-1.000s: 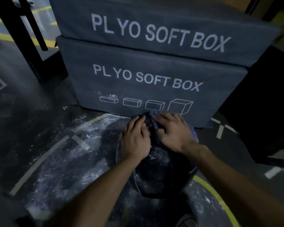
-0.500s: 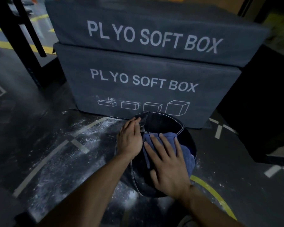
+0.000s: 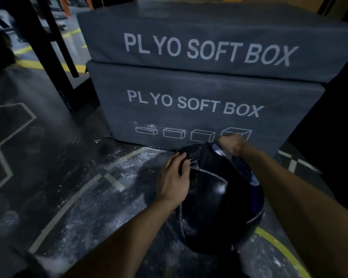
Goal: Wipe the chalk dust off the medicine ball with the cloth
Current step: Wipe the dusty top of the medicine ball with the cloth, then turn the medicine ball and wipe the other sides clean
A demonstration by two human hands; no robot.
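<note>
So the medicine ball (image 3: pixel 215 199) sits on the dark gym floor (image 3: pixel 48 157), right in front of the lower plyo soft box (image 3: pixel 189 109), with a second plyo box (image 3: pixel 189 37) stacked on top. It's a black, shiny ball with white stitched seams, and there's pale chalk smeared near its top and lower left.

The left hand (image 3: pixel 174 182) rests on the ball's upper left side, its grip loose with the fingers laid over the curve toward the top, not clamping anything. The right hand (image 3: pixel 232 144) is up at the far top edge of the ball, its grip bunched around the blue cloth (image 3: pixel 243 167), which trails down the ball's right side under the forearm. That hand is blurry, so I think it's a fist-like hold, but the exact finger positions are hard to make out.

Chalk dust (image 3: pixel 100 197) is scattered across the floor to the left of the ball, over the painted lines.
</note>
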